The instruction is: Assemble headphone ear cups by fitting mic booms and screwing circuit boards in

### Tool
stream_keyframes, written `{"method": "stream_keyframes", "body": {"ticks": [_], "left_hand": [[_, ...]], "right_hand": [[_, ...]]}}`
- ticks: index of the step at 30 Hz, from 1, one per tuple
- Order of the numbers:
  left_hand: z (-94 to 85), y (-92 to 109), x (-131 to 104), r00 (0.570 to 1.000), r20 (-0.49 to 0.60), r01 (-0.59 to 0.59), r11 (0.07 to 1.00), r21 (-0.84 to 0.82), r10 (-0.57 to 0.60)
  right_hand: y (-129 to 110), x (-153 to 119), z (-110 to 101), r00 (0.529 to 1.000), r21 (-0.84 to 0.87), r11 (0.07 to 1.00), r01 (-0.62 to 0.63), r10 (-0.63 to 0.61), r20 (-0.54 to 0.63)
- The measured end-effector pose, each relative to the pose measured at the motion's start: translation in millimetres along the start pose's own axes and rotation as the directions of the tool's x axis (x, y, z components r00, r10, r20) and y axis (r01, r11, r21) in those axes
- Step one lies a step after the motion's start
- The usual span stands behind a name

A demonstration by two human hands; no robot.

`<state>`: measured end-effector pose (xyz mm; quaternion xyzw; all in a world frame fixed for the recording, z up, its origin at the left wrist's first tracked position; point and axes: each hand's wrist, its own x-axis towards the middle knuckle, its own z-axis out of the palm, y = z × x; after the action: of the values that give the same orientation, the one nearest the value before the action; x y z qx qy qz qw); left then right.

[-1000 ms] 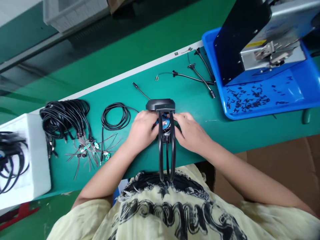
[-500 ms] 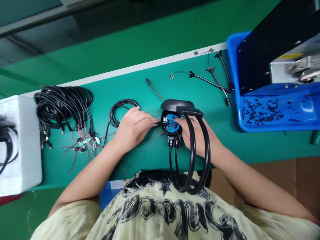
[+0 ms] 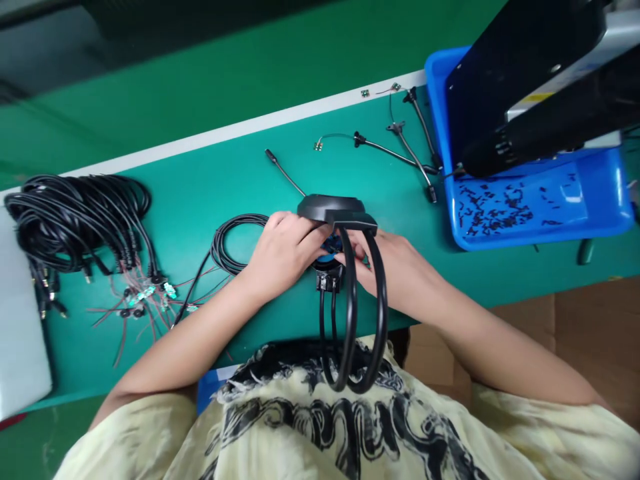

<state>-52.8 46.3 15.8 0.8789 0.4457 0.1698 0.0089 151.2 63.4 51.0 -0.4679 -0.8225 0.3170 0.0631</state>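
A black headset [image 3: 383,300] lies in front of me, its twin-tube headband looping toward my shirt. The near ear cup is uncovered and shows a blue inside [image 3: 330,248]. My left hand [image 3: 285,257] is closed over this cup's left side, fingers bent into it; they hide any wire there. From the right, my right hand [image 3: 395,263] grips the same cup, fingertips at the blue part and partly behind the headband. The other ear cup [image 3: 330,205] sits just beyond. A coiled black cable [image 3: 225,240] rests beside my left hand. Past the cups a thin boom microphone [image 3: 285,172] sticks out.
Bundled black cables [image 3: 85,220] with bare red wires and small green boards [image 3: 145,293] lie at left, near a white bin [image 3: 23,320]. Several boom microphones [image 3: 385,152] lie at the back. A blue tray [image 3: 565,230] with small black bits stands right, under a black machine [image 3: 500,87].
My left hand has moved from holding the black cable end beside the cup onto the cup itself, covering its left part. The camera view has shifted to the right.
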Motion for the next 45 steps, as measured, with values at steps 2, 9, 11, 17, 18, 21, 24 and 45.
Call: {"method": "stream_keyframes", "body": {"ticks": [2, 9, 11, 17, 18, 21, 24, 45], "left_hand": [[5.0, 6.6, 0.3, 0.999, 0.022, 0.046, 0.991, 0.123, -0.049], [2.9, 23.9, 18.7, 0.956, 0.162, 0.202, 0.947, 0.248, -0.246], [-1.0, 22.8, 26.4, 0.932, 0.228, 0.229, 0.944, 0.236, -0.283], [-5.6, 17.5, 32.0, 0.900, 0.302, 0.235, 0.933, 0.272, -0.315], [-5.4, 17.0, 31.1, 0.899, 0.308, 0.230, 0.933, 0.276, -0.312], [-4.5, 15.6, 29.1, 0.889, 0.330, 0.224, 0.931, 0.286, -0.316], [-4.1, 14.4, 28.9, 0.882, 0.350, 0.215, 0.930, 0.297, -0.315], [-3.7, 16.1, 29.3, 0.910, 0.280, 0.216, 0.925, 0.312, -0.307]], "right_hand": [[0.5, 5.7, -3.7, 0.999, -0.029, 1.000, 0.000, 0.001, 0.040], [14.6, 49.9, -7.7, 0.987, 0.288, 0.952, -0.102, 0.133, -0.093], [22.8, 64.7, -3.2, 0.968, 0.396, 0.905, -0.155, 0.220, -0.122], [40.0, 83.9, 16.5, 0.935, 0.661, 0.706, -0.254, 0.353, -0.018], [41.0, 84.4, 18.5, 0.934, 0.686, 0.681, -0.258, 0.358, -0.004], [42.2, 85.0, 21.0, 0.936, 0.666, 0.708, -0.236, 0.349, -0.040], [42.3, 84.9, 19.9, 0.939, 0.588, 0.777, -0.225, 0.335, -0.083], [42.9, 84.3, 19.9, 0.971, 0.323, 0.932, -0.165, 0.211, -0.116]]}}
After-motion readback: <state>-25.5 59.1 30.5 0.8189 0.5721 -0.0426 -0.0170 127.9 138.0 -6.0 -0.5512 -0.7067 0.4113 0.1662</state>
